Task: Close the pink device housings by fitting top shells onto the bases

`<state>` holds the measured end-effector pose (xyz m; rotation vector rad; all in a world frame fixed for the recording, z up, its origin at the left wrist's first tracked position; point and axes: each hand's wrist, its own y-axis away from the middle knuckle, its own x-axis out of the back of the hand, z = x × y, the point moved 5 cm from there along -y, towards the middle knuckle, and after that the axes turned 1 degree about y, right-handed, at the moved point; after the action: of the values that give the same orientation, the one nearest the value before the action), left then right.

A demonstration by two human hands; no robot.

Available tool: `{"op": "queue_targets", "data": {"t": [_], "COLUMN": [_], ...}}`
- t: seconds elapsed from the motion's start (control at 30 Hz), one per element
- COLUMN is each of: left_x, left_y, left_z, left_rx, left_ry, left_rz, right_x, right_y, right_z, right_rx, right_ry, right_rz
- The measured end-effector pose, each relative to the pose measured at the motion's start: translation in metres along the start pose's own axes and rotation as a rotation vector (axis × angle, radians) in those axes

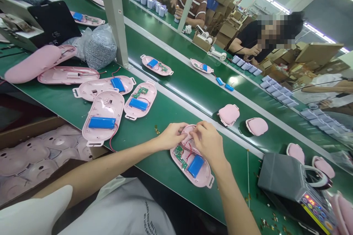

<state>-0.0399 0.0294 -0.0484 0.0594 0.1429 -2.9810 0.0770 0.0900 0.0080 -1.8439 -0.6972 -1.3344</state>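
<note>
In the head view, a pink plastic shell (204, 180) lies open on the green bench in front of me. Inside it are a green circuit board (179, 157), a blue battery pack (196, 166) and thin red wires. Above its far end, a second pink shell piece (188, 130) is pinched between both hands. My left hand (172, 136) grips its left edge with thumb and fingers closed. My right hand (208, 142) closes on its right side, fingertips bent over it. Red wires run between the two pieces. My fingers hide part of the held piece.
Several open pink shells with blue batteries (102, 122) lie at left, near a box of pink shells (35, 154). A grey machine with a lit display (286, 180) stands at right. Closed pink shells (229, 114) sit on the conveyor (176, 91). A metal post (113, 18) rises at left; co-workers sit opposite.
</note>
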Motion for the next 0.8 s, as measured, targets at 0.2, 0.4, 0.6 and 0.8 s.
{"op": "queue_targets", "data": {"t": [0.2, 0.4, 0.6, 0.8], "left_x": [0.001, 0.001, 0.001, -0.001], "left_y": [0.003, 0.000, 0.016, 0.044], "left_z": [-0.002, 0.002, 0.005, 0.041], "left_rx": [0.077, 0.010, -0.025, -0.178], "left_ry": [0.067, -0.163, -0.256, -0.657], "left_rz": [-0.010, -0.056, -0.110, -0.608], "right_x": [0.014, 0.010, 0.030, 0.006], "right_y": [-0.006, -0.002, 0.034, 0.123], "right_z": [0.035, 0.034, -0.007, -0.051], "right_rx": [-0.408, -0.202, 0.169, 0.328], "right_ry": [-0.059, -0.311, -0.228, 0.035], "right_rz": [-0.087, -0.130, 0.216, 0.541]}}
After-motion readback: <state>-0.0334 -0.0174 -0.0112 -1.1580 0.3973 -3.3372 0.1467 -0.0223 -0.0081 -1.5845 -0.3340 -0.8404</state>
